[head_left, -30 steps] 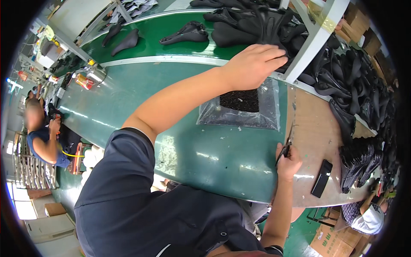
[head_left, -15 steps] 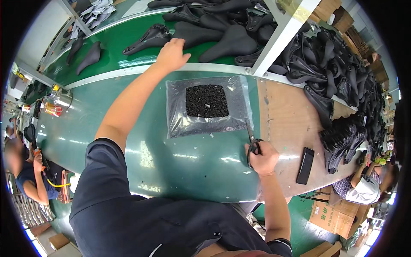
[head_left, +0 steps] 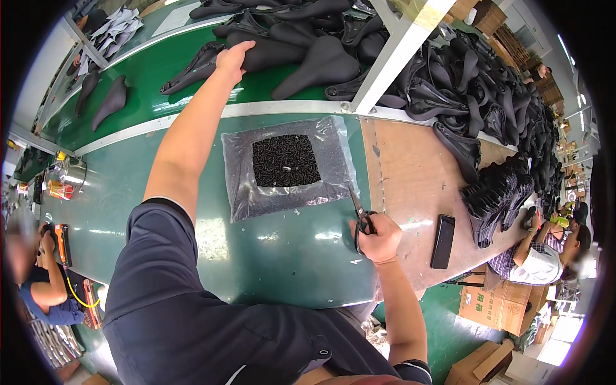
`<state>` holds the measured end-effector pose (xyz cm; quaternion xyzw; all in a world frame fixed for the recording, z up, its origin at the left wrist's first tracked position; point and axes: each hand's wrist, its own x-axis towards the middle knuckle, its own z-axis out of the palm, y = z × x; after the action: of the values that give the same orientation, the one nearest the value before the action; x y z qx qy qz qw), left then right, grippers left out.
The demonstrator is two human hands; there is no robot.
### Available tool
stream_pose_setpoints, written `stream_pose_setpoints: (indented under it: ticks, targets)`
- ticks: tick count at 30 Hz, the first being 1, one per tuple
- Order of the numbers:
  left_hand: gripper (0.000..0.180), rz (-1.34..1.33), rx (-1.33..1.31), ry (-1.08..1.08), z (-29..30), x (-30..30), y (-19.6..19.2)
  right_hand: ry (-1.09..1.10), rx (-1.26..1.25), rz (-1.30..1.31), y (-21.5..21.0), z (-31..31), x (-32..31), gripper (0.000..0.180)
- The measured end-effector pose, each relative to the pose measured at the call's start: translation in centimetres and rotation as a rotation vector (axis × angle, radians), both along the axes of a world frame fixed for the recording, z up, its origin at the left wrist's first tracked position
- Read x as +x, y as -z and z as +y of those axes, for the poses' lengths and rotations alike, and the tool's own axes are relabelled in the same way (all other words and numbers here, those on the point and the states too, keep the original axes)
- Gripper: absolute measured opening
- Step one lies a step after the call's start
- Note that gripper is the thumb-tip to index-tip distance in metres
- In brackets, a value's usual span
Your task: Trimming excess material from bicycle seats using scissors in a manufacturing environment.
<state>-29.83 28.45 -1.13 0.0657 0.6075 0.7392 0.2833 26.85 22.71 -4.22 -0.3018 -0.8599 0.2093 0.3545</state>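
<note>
R hand: yours, closed round the scissors' handles (head_left: 380, 239); same hold as 1 s ago.
Scissors (head_left: 360, 221): blades pointing up & away from you, tip at the bag's lower R corner, as ½ s ago.
L hand: yours, arm stretched out over the belt (head_left: 232, 59); thumb & fingers spread at the L end of a broad black saddle (head_left: 273, 52). Can't tell if you've got hold of it. 1 s ago you were up by the saddle pile nr the post; now further L, & a bit deeper in than ½ s ago.
Next saddle L: black, underside showing (head_left: 192, 68), just beside your L wrist.
Bag: clear plastic, flat on the green table, btwn your arms (head_left: 239, 192); part-hidden by your L forearm 1 s ago, now in full view.
In bag's opening: small black parts (head_left: 285, 151) w/ one pale bit on top.
Phone: black, on the brown board R of your R hand (head_left: 443, 241); hasn't moved.
Black stack: past phone, nr the board's far R (head_left: 497, 202).
</note>
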Motion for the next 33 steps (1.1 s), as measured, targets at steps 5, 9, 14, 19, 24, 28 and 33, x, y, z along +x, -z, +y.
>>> stream_pose_setpoints:
  ticks: [5, 9, 14, 19, 24, 28, 33]
  targets:
    - [0.050, 1.474, -0.046, 0.081, -8.5, 6.3, -4.1, 0.018, -0.019, 0.028, -0.1, -0.1, -0.3, 0.028]
    - [0.030, 2.525, -0.190, 0.421, -16.0, 10.2, -5.7, 0.051, 0.011, -0.001, -0.4, -0.2, 0.1, 0.027]
    - [0.023, 2.628, -0.202, 0.245, -23.9, 15.3, -6.7, 0.036, 0.039, 0.020, -0.1, -0.6, -0.1, 0.026]
    - [0.025, 2.641, -0.070, 0.166, -25.9, 17.6, -8.0, 0.067, 0.107, 0.046, 0.6, -0.6, 0.5, 0.029]
    - [0.028, 2.598, -0.235, 0.180, -24.9, 18.5, -9.8, 0.066, 0.127, -0.010, 0.6, -0.9, 0.9, 0.027]
    - [0.040, 2.458, -0.427, -0.190, -17.1, 17.3, -11.0, 0.028, 0.144, 0.000, 0.8, -0.8, 0.3, 0.028]
    - [0.060, 1.782, 0.162, 0.344, -4.2, 19.3, -11.0, 0.084, 0.157, -0.009, 0.9, -0.9, 0.4, 0.028]
